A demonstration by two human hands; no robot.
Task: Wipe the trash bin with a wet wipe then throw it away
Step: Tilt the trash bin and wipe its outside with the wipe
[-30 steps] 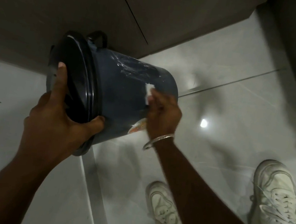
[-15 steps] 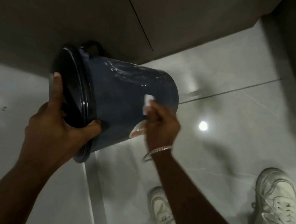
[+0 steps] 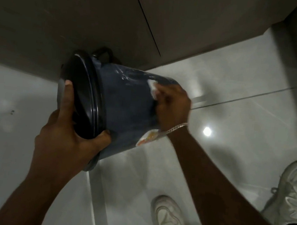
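So my left hand (image 3: 68, 138) grips the lidded end of the trash bin (image 3: 126, 110), which is tipped sideways above the floor, thumb across the black lid (image 3: 83, 94). Over on its side wall, my right hand (image 3: 172, 107) presses the wet wipe (image 3: 153, 89) flat, fingers bunched on it.

The trash bin (image 3: 125, 113) is a dark blue, round plastic bucket with a black lid (image 3: 83, 94) shut on its mouth and a black handle (image 3: 104, 54) at its far rim. It is held off the floor, tipped on its side, lid to the left and base to the right. A white and orange label (image 3: 148, 137) sits low on its near side. The wet wipe (image 3: 153, 88) is a small crumpled white wad pressed against the bin's wall near the base, on the upper right.
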